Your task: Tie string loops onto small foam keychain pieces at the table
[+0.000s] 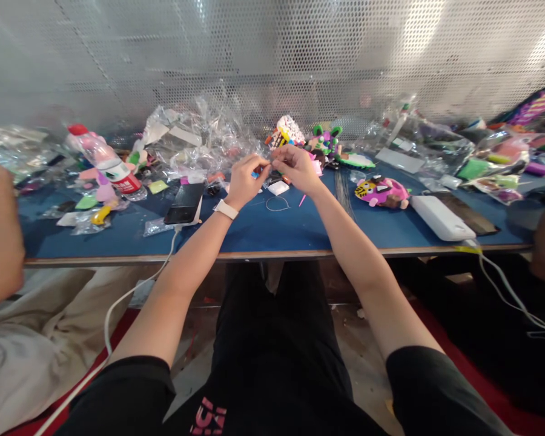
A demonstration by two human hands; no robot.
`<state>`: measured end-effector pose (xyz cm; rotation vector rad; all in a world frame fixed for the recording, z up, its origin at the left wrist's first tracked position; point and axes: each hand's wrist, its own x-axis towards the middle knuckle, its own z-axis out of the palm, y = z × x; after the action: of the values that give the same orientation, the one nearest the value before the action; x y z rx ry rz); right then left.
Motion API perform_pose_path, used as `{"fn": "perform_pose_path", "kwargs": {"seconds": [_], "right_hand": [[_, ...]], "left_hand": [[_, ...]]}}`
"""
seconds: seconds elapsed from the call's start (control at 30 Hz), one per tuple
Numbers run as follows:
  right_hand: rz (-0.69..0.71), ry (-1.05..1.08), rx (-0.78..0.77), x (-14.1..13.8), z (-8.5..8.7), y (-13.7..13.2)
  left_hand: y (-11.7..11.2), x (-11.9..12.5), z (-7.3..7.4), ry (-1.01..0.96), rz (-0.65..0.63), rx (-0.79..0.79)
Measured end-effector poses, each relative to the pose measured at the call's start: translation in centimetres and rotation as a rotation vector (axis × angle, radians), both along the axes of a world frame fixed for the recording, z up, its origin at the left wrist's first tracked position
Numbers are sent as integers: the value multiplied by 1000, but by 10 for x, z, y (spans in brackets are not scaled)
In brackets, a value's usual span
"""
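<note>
Over the middle of the blue table (pixel 281 233), my left hand (pixel 247 178) and my right hand (pixel 297 169) meet with their fingertips pinched close together. What they pinch is too small to make out; a bit of blue shows by the left fingers. Beneath them lie a loop of thin cord (pixel 277 204), a small white block (pixel 278 188) and a thin pink stick (pixel 302 200). Just beyond the right hand sit a white and orange clay figure (pixel 288 130) and a green and purple clay figure (pixel 324 140).
Left of me are a phone (pixel 184 204) on a white cable, a red-labelled bottle (pixel 118 175) and crumpled plastic bags (pixel 209 145). To the right lie a strand bundle (pixel 343 191), a pink clay figure (pixel 381 192) and a white power bank (pixel 442 218). People sit on both sides.
</note>
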<state>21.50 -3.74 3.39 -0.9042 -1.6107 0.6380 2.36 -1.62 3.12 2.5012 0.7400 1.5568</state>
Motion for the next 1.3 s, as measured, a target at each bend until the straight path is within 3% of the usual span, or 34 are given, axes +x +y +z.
{"fn": "perform_pose_path", "kwargs": {"seconds": [0.17,0.33,0.67,0.8,1.0,1.3], "right_hand": [[-38,-21,26,3,-1,-3],[-36,-146,181,8,3,-9],[-141,-483,392,27,2,-3],[-140,-549,410,28,3,-4],[-143,-351,191,22,0,0],[61,35,-242,20,-4,4]], "left_hand": [[2,1,-1,-37,-5,-12],[6,0,-4,-59,-5,-58],[8,0,-8,45,3,-13],[9,0,-9,110,21,38],[8,0,-9,150,9,87],[4,2,-7,165,-19,98]]}}
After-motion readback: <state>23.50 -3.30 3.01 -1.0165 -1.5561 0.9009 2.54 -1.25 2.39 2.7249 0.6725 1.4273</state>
